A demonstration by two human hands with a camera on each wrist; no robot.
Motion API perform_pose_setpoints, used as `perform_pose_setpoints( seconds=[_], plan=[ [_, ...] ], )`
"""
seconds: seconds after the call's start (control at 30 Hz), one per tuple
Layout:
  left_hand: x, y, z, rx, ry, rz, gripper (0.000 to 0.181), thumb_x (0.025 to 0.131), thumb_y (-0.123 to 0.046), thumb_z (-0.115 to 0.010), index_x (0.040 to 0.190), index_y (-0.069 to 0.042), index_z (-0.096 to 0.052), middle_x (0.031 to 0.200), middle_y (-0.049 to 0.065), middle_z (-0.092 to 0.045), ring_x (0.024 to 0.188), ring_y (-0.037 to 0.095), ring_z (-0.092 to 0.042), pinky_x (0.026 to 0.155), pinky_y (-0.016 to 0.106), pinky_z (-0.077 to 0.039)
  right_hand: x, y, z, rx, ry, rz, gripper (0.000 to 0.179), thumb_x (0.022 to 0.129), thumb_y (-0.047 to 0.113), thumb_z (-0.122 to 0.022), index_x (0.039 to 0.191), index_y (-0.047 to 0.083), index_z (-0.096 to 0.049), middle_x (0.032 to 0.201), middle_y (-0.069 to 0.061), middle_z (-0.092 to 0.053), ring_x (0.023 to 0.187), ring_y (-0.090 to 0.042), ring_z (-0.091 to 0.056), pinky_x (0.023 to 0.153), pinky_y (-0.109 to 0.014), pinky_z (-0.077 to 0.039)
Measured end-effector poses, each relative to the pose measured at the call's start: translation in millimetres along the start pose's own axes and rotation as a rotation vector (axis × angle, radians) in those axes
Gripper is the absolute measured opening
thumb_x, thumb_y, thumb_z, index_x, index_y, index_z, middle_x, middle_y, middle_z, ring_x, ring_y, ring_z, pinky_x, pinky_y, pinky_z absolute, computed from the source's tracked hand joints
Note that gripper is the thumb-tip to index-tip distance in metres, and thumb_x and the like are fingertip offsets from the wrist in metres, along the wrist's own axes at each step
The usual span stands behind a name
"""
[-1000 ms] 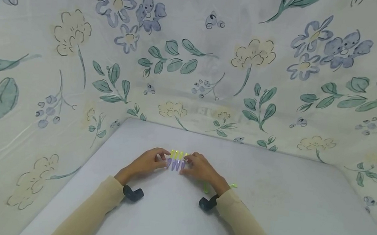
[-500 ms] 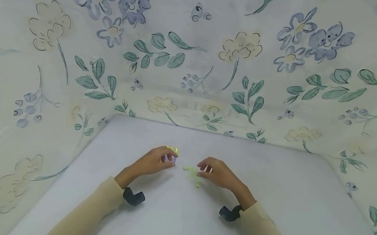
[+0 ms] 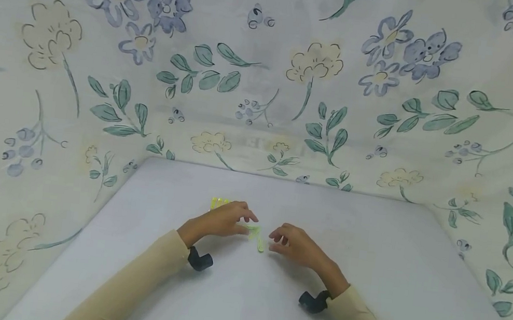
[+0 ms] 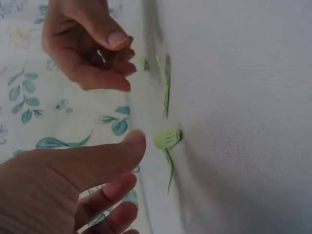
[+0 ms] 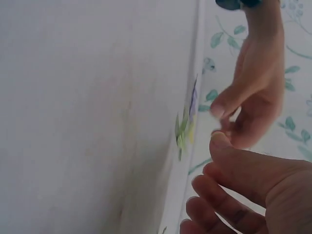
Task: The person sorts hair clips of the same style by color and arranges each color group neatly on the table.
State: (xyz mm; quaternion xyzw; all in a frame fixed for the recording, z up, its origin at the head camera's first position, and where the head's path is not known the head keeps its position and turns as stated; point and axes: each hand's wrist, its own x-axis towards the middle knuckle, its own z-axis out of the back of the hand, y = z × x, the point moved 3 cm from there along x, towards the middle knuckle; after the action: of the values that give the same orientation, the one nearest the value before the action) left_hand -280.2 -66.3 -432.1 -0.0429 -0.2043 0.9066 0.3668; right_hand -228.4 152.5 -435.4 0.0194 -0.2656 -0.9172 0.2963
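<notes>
Several light green hair clips (image 3: 260, 245) lie loosely between my two hands on the white table. My left hand (image 3: 227, 219) is over the left end of these clips, thumb and fingers apart, holding nothing. In the left wrist view its thumb (image 4: 134, 141) points at a broad green clip (image 4: 167, 138). To the right of the clips, my right hand (image 3: 296, 245) hovers with loosely bent fingers and holds nothing. Behind my left hand stands a row of yellow hair clips (image 3: 214, 203). Purple clips (image 5: 193, 100) show by that row in the right wrist view.
The white table (image 3: 343, 273) runs back to a hanging floral cloth (image 3: 264, 88), which also rises along the left side. A dark wrist camera (image 3: 200, 260) sits on my left wrist and another wrist camera (image 3: 314, 301) on the right.
Both hands have left the yellow and purple rows. My right hand moved right, past the green clips; my left hand then moved right over them. The head view has turned slightly right.
</notes>
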Motion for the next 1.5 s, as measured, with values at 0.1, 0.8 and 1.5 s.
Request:
perform_pose_setpoints(
  seconds=[0.1, 0.8, 1.5],
  plan=[
    [3.0, 0.7, -2.9, 0.032, 0.048, 0.007, 0.041, 0.087, -0.019, -0.077, 0.127, -0.018, -0.069, 0.111, 0.001, -0.064, 0.105, 0.017, -0.06, 0.091, 0.033, -0.05, 8.8, 7.4, -7.0, 0.001, 0.028, 0.023, 0.025, 0.091, 0.017, -0.073, 0.113, 0.006, -0.071, 0.096, 0.0, -0.065, 0.088, -0.013, -0.061, 0.076, -0.023, -0.052],
    [-10.4, -5.1, -22.8, 0.231, 0.086, 0.017, 0.044, 0.086, -0.04, -0.077, 0.123, -0.017, -0.071, 0.108, -0.001, -0.06, 0.09, 0.009, -0.053, 0.079, 0.026, -0.049, 17.8, 15.1, -28.7, -0.337, 0.025, 0.001, 0.031, 0.083, 0.043, -0.078, 0.09, 0.013, -0.071, 0.077, 0.008, -0.05, 0.07, -0.007, -0.044, 0.061, -0.02, -0.041],
    [-62.8, -13.2, -23.3, 0.17, -0.015, 0.09, 0.045, 0.086, -0.041, -0.076, 0.12, -0.013, -0.07, 0.095, -0.005, -0.055, 0.075, 0.007, -0.047, 0.064, 0.022, -0.041, 0.5, 0.0, -5.2, -0.011, 0.246, 0.01, 0.048, 0.085, 0.021, -0.08, 0.129, 0.012, -0.064, 0.101, 0.004, -0.061, 0.083, -0.008, -0.054, 0.073, -0.021, -0.049]
  ],
)
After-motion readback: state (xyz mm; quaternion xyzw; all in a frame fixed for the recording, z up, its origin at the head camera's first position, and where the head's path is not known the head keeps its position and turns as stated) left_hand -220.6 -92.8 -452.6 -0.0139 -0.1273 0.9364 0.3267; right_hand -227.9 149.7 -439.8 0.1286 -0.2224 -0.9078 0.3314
